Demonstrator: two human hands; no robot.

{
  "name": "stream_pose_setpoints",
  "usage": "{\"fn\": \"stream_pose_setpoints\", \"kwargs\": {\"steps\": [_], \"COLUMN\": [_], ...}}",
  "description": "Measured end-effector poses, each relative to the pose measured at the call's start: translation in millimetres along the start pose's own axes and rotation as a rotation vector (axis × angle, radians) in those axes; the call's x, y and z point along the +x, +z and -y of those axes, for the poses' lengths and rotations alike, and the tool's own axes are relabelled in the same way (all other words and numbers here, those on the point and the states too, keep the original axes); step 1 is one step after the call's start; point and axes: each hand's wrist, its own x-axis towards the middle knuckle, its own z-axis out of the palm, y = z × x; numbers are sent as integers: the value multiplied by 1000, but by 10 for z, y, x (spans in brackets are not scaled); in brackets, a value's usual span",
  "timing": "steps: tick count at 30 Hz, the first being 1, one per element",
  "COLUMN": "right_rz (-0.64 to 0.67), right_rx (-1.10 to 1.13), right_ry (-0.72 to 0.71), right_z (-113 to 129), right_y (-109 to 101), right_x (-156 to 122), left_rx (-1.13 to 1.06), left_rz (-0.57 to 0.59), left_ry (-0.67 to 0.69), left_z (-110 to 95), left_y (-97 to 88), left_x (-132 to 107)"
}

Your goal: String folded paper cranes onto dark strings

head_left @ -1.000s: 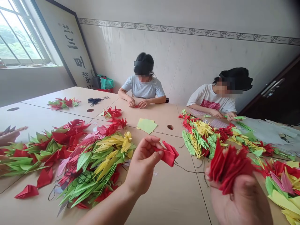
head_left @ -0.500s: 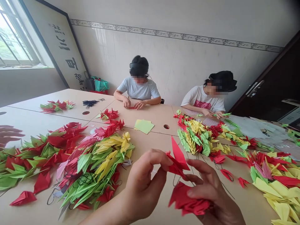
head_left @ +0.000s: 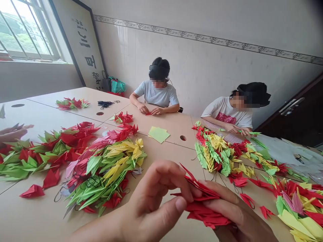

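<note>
My right hand [head_left: 242, 215] is closed on a stack of flat-folded red paper cranes [head_left: 208, 213], held low in front of me. Above that stack, one red paper crane [head_left: 199, 186] has its pointed tip raised. My left hand [head_left: 161, 195] curls around this crane from the left, its fingertips against the paper and its thumb just below. Its fingers partly hide the crane's folds. Left of my hands lies a heap of green, yellow and pink paper cranes [head_left: 108, 171] with dark cords. Two loose red cranes [head_left: 51, 178] lie beyond it.
Across the table [head_left: 164, 158] sit two people [head_left: 157, 92] handling paper. Another person's hand [head_left: 12, 133] shows at the left edge. Green-yellow paper squares [head_left: 159, 134] lie mid-table. More crane strings [head_left: 214, 146] and yellow cranes [head_left: 302, 223] cover the right side.
The red crane has come down onto the stack, its upright point now leaning. My hands have drawn together, and the view has swung left. The other person's hand at the left edge has moved.
</note>
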Motion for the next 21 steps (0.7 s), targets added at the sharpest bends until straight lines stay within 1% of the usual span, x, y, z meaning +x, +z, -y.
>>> {"fn": "stream_pose_setpoints", "kwargs": {"steps": [2,4,6,8,10,15,18,20,21], "right_rz": [-52,-104,-90,-59,-54,-46,-79,-79,-85], "right_rx": [-7,-6,1,3,5,56,91,115,126], "right_ry": [24,40,-18,-86,-114,-111,-76,-54,-40], "right_z": [-27,-54,-80,-99,-106,-82,-71,-75,-81], "right_y": [26,32,17,-10,-33,-24,17,41,50], "right_x": [-28,-29,-12,8,22,16,-2,-10,-11], "left_rx": [-42,-1,86,123,80,-105,-184,-137,-77], "left_rz": [-69,-140,-181,-171,-129,-24,-11,-27,-35], "left_ry": [-39,-61,-82,-126,-182,-367,-467,-465,-433], "left_z": [13,17,2,-32,-74,-113,-86,-70,-65], "left_y": [10,7,-12,-41,-71,-121,-117,-100,-88], "left_x": [27,54,82,109,131,153,160,171,179]}}
